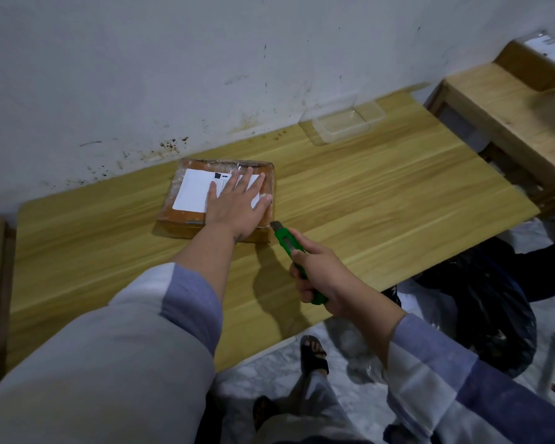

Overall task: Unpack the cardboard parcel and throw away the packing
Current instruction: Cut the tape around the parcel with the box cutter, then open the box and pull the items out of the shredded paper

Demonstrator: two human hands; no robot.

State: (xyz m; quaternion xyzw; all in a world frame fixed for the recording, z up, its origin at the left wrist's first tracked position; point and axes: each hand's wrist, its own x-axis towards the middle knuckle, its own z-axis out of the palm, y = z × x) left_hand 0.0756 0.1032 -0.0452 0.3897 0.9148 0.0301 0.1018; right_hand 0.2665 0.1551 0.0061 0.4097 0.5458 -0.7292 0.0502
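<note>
A flat brown cardboard parcel [186, 216], taped over and bearing a white shipping label [194, 190], lies on the wooden table [382, 200] near the wall. My left hand [237, 205] rests flat on its right half, fingers spread, pressing it down. My right hand [318, 274] grips a green utility knife [287, 240]. The blade tip touches the parcel's near right corner, just beside my left palm.
A clear plastic container [346, 121] sits at the table's far edge by the wall. A second wooden table [500, 100] to the right carries another taped parcel [537, 60]. A black rubbish bag [491, 302] stands on the floor at the right, with my sandalled feet below.
</note>
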